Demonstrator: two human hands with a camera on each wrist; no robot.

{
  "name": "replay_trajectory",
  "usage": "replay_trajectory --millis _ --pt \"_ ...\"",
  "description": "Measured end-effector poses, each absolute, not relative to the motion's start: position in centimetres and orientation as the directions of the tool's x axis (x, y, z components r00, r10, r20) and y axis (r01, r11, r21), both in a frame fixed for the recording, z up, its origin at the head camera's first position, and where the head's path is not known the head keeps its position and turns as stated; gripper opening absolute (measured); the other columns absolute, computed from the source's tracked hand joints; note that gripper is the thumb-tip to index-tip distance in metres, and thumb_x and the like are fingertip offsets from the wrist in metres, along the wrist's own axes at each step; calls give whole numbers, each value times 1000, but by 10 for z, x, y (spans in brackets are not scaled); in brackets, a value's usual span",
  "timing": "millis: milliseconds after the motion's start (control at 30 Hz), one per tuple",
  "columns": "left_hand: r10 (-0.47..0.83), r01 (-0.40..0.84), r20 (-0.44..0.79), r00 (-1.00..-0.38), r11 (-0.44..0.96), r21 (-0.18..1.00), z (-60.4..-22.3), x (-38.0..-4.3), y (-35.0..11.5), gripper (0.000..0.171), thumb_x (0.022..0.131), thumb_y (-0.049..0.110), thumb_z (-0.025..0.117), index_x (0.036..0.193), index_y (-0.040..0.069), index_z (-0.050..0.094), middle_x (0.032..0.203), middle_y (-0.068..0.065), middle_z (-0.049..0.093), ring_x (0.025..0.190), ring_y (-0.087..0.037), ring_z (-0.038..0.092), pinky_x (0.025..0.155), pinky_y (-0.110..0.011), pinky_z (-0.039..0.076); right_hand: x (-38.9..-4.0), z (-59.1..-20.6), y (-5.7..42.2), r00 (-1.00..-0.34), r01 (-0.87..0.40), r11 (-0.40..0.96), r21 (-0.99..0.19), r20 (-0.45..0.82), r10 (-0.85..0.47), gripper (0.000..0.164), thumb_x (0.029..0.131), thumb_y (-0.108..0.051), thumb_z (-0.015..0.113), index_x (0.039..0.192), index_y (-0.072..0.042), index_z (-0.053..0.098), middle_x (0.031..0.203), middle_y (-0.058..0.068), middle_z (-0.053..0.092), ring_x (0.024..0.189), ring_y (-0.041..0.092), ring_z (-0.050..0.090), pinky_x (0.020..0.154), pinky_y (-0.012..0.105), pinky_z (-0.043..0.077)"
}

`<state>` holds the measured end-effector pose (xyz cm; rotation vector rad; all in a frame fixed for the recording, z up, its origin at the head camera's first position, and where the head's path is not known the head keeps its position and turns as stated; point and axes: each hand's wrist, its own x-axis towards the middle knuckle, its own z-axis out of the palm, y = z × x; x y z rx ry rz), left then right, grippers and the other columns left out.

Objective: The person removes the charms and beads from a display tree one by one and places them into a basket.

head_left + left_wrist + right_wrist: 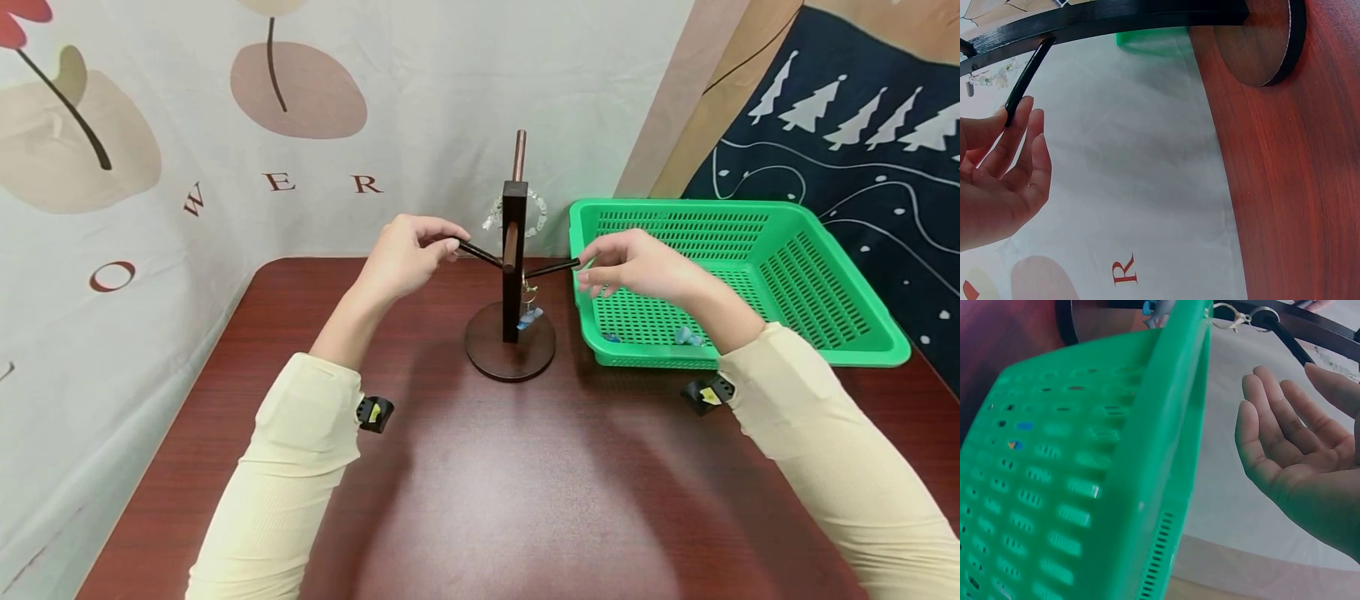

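A dark wooden stand [513, 250] with a round base rises from the table, its pegs sticking out to several sides. My left hand [416, 254] pinches the end of the left peg [1027, 78] between thumb and fingers. Beside the tip of the right peg [553, 268] is my right hand [637, 265]; in the right wrist view its fingers [1272, 419] are loosely spread and grip nothing. A keychain [529, 310] with a gold clasp and a blue-grey charm hangs from the right peg. Behind the post hangs a bracelet [538, 215] of clear beads.
A green plastic basket [750, 354] stands right of the stand, under my right forearm. Small blue objects [686, 337] lie inside it. The reddish-brown table [450, 500] meets a printed cloth backdrop [427, 108] at the back.
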<state>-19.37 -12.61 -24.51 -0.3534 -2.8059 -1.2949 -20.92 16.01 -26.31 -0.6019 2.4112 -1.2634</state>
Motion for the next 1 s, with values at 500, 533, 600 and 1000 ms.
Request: replay_trajectory --millis 500,533,600,1000 --pt "186 214 123 -975 618 757 -245 -193 -126 19 89 4 56 102 6 69 79 -6 67 76 -15 61 70 -29 44 -211 -278 144 -816 -189 478 -858 -133 -562 14 90 -7 55 94 7 55 95 18 65 78 26 64 68 32 51" --pt "186 211 121 -975 617 758 -245 -193 -126 19 89 4 56 102 6 69 79 -6 67 76 -15 61 70 -29 44 -211 -278 143 -814 -192 479 -857 -134 -565 15 90 -7 55 95 7 55 96 17 65 78 25 64 68 32 51" --pt "190 211 116 -975 616 759 -245 -193 -126 19 89 5 56 103 6 69 80 -6 67 76 -15 61 70 -29 44 -211 -280 142 -814 -193 484 -854 -136 -565 17 90 -8 56 100 7 57 94 17 66 78 24 63 69 31 51" --pt "190 205 109 -976 612 764 -245 -194 -126 19 89 5 56 104 5 68 81 -8 67 76 -15 61 70 -28 44 -212 -286 133 -809 -144 422 -895 -139 -571 31 90 -6 55 117 10 53 93 21 64 73 22 64 71 36 51"
